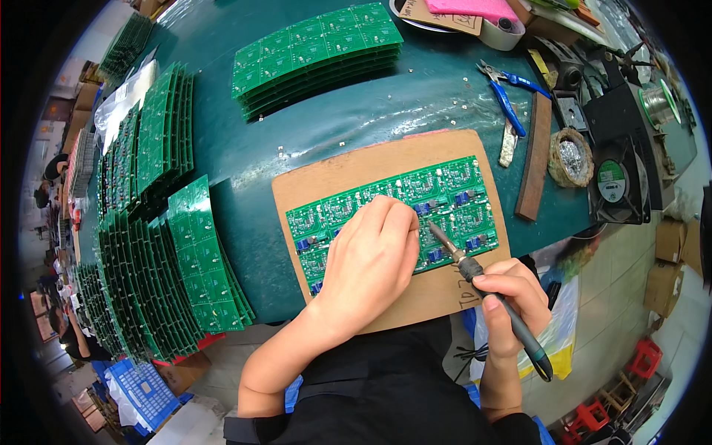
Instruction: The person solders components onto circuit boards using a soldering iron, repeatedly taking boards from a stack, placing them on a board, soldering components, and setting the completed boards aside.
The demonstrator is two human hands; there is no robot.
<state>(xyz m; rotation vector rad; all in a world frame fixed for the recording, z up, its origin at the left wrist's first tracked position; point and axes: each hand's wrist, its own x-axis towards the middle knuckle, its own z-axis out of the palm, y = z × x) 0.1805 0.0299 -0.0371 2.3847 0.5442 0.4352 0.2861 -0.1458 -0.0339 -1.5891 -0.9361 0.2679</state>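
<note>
Circuit board [460, 215]: right of centre in the frame, face up on a brown cardboard sheet [334, 174], its middle partly hidden by the left hand [371, 259].
Board's long axis: slants gently from lower left to upper right, roughly in line with the long upper edge of the cardboard sheet; the right end sits higher in the frame.
Soldering iron [470, 269]: lies on a steep diagonal, metal tip aimed to the upper left at the board, tail toward the lower right; whether the tip touches cannot be told.
Left hand: over the board, fingers curled together just left of the tip; their ends are hidden, so I cannot tell what they pinch.
Right hand [519, 297]: lower right of centre, fingers pinching the iron's dark grip.
Green counter [245, 156]: carries a stack of boards [319, 52] at the upper centre and more rows [204, 252] along the left.
Upper right: blue-handled cutters [506, 107], a wooden strip [534, 163], a spool of solder wire [658, 104].
</note>
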